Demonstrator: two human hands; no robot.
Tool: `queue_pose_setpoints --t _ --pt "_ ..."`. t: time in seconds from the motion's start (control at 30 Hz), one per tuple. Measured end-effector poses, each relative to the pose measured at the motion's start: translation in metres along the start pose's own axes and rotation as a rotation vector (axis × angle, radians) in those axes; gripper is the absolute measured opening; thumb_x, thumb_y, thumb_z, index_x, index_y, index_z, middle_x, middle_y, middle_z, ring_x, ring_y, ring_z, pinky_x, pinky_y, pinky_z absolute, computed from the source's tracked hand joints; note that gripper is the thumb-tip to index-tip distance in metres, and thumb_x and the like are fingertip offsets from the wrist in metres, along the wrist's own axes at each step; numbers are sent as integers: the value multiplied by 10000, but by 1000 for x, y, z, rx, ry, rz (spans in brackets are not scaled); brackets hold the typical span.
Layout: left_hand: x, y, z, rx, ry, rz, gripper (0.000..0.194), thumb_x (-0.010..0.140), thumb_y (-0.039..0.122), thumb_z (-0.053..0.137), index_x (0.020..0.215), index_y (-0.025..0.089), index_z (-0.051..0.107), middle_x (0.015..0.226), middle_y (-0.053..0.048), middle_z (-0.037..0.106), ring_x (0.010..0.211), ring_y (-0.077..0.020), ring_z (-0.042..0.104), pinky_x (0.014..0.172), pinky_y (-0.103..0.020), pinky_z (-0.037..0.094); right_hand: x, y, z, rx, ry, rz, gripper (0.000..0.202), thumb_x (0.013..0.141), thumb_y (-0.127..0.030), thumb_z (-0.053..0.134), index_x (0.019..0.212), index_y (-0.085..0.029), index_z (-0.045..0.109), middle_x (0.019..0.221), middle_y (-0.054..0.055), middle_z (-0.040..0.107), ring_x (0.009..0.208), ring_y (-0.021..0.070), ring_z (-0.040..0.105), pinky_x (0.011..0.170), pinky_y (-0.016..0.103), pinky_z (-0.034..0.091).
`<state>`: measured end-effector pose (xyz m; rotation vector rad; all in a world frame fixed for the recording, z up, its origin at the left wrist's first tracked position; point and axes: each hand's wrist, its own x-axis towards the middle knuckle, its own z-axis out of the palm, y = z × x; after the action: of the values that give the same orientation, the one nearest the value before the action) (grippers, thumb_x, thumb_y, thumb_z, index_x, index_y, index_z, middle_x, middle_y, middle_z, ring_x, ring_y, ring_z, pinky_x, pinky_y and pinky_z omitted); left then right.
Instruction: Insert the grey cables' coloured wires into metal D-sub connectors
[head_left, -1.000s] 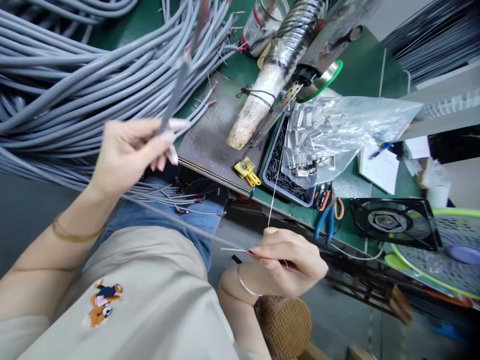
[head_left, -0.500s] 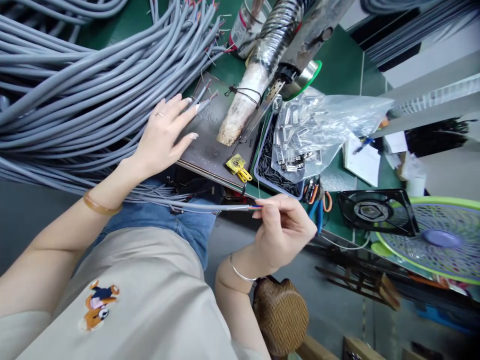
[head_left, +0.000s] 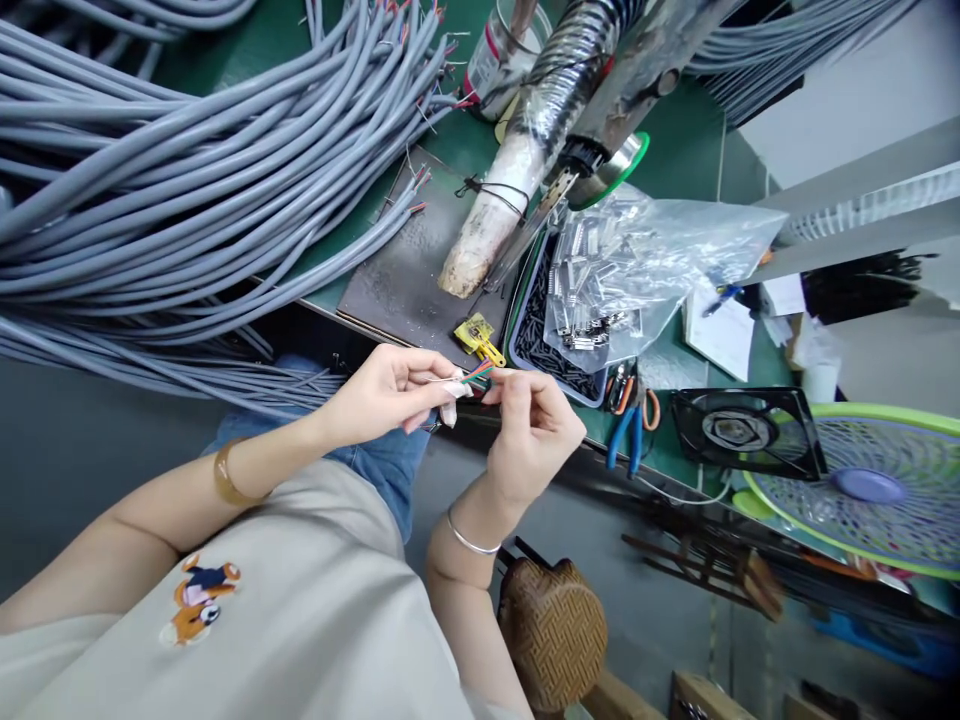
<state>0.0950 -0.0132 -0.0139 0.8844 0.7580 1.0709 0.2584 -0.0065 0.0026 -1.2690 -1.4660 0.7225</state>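
My left hand [head_left: 401, 392] is closed around the end of a grey cable, most of which its fingers hide. Thin coloured wires [head_left: 478, 371], with green, red and blue among them, stick out past my left fingertips. Pinched on these wires is my right hand [head_left: 531, 425], a short way to the right. Both hands are in front of the bench edge, above my lap. Just beyond them on the dark board [head_left: 397, 290] lies a small yellow tool [head_left: 480, 338]. A thick bundle of grey cables [head_left: 225, 190] with stripped ends fills the upper left.
A foil-wrapped duct [head_left: 487, 220] comes down over the board. Beside it stand a tray of black pieces [head_left: 534, 345] and a plastic bag of metal parts [head_left: 600, 270]. Blue-handled pliers [head_left: 626, 430], a black fan [head_left: 750, 430] and a green-rimmed basket [head_left: 892, 500] are to the right.
My left hand has left the cable ends on the board and come down to grip the cable near my right hand. My right hand has shifted slightly left and up.
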Motion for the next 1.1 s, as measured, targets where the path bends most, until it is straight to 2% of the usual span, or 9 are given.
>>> queue_pose_setpoints --t 0.13,0.23,0.37,0.47,0.57,0.7,0.8,0.97,1.1 --pt "2 -1 -12 -70 -51 -57 312 866 394 748 903 88 705 670 -58 719 376 -28 427 357 -158 287 -1 14 1 85 -126 136 139 865 -344 734 935 -240 795 747 -9 701 592 92 564 502 213 387" --pt "2 1 -14 -29 -58 -61 320 863 403 748 867 85 707 674 -69 722 383 -25 420 366 -158 295 -2 18 5 126 -204 199 109 810 -332 764 840 -228 778 767 2 698 589 96 551 486 218 375" --pt "0 1 -11 119 -18 -27 276 891 353 702 858 80 721 663 -62 717 406 -30 419 387 -158 322 -2 20 9 162 -200 215 90 795 -301 771 771 -218 746 716 -14 660 552 83 487 471 218 335" --pt "-1 -2 -12 297 18 66 227 915 300 662 888 90 746 686 -58 735 486 -72 548 464 -171 425 -2 18 7 117 -210 159 66 812 -252 746 764 -211 728 705 -27 642 519 68 424 467 223 303" --pt "-1 -8 -17 610 38 305 198 944 250 623 933 117 768 837 -87 791 727 -153 717 684 -227 547 -3 13 5 -88 -225 8 78 853 -181 678 785 -205 709 714 -34 634 513 62 397 487 232 305" --pt "0 -13 -18 932 11 476 244 980 193 528 942 116 757 891 -115 791 790 -193 737 740 -275 546 -6 5 6 -372 -197 -205 118 870 -117 635 821 -201 701 720 -40 624 566 66 440 557 231 359" --pt "-1 -10 -14 740 74 397 193 968 219 562 920 126 725 843 -87 778 717 -149 704 680 -234 531 -9 5 8 -244 -147 -91 102 885 -167 648 796 -198 690 685 -51 596 525 60 406 518 230 334" --pt "-1 0 -11 158 96 48 197 928 292 630 827 123 623 663 -22 692 389 -28 425 389 -159 323 -10 12 10 -28 -106 106 141 892 -292 665 812 -199 735 665 -29 636 560 91 537 517 224 395" --pt "0 1 -13 69 82 -8 205 879 306 696 850 112 637 671 -33 696 403 -25 431 391 -151 323 -8 13 10 17 -3 144 178 900 -354 675 907 -205 772 773 12 727 628 110 619 538 227 434"
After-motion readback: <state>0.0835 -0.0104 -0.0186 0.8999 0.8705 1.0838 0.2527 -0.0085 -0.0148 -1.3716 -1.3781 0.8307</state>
